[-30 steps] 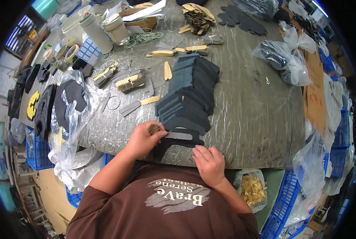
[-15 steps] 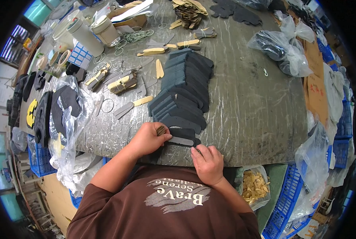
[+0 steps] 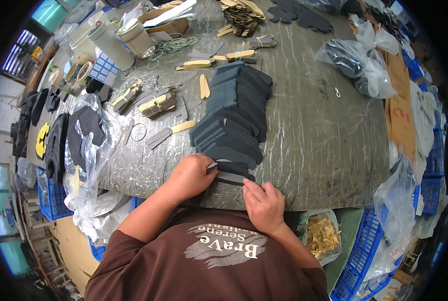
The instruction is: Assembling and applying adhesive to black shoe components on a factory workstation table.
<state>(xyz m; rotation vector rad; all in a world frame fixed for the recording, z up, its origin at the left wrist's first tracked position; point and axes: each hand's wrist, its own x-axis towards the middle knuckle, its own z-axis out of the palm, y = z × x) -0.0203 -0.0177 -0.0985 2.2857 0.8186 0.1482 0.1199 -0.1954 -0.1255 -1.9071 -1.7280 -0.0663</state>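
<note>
At the table's near edge, my left hand (image 3: 191, 174) is closed around a small bunch of rounded grey strips. One grey tip (image 3: 212, 165) pokes out by the thumb; the rest is hidden in the palm. Under its fingers begins a long grey strip (image 3: 230, 177) lying on a black cut piece (image 3: 233, 167). My right hand (image 3: 264, 203) pinches the right end of that strip and piece, fingers bent close together. Just beyond, a long overlapping row of dark blue-grey cut pieces (image 3: 234, 108) runs away from me.
Left of the row lie a banded bundle of strips (image 3: 156, 104), loose grey strips (image 3: 159, 138) and green rubber bands (image 3: 176, 44). White containers (image 3: 108, 47) stand far left. A bagged dark bundle (image 3: 357, 65) is at right. Below the edge sits a bag of yellowish scraps (image 3: 324, 233).
My left hand has turned over slightly, so the bunch's edges no longer show and a grey tip does. My right fingertips have edged onto the strip's end. The view has shifted a little.
</note>
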